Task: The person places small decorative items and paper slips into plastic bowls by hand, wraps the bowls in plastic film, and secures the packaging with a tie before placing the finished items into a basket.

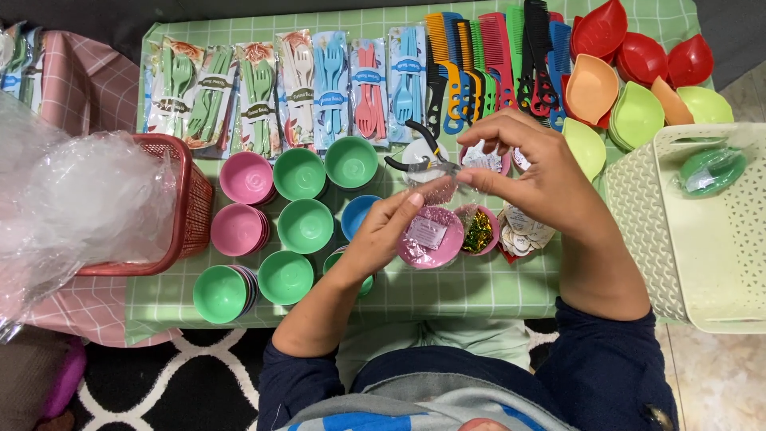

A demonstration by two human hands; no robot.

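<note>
Left hand (pixel 383 231) gripped a wrapped pink bowl (pixel 431 237); right hand (pixel 527 172) pinched its clear wrap (pixel 443 187) shut. Pliers (pixel 419 152), stacked bowls (pixel 299 223) and combs (pixel 487 68) crowded the worktop (pixel 447 291).

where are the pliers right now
In the head view the black-handled pliers lie near the table's middle, just above the hands, right of the green bowl and below the combs.

Glossy plastic and crinkled film crowd a cloth-covered worktop (pixel 447 295).

Smooth plastic bowls (pixel 303 225) shine softly; the pink bowl (pixel 431 237) sits in clear, wrinkled film; the pliers (pixel 423 156) show dull metal; the cream basket (pixel 702 239) is matt moulded plastic.
</note>
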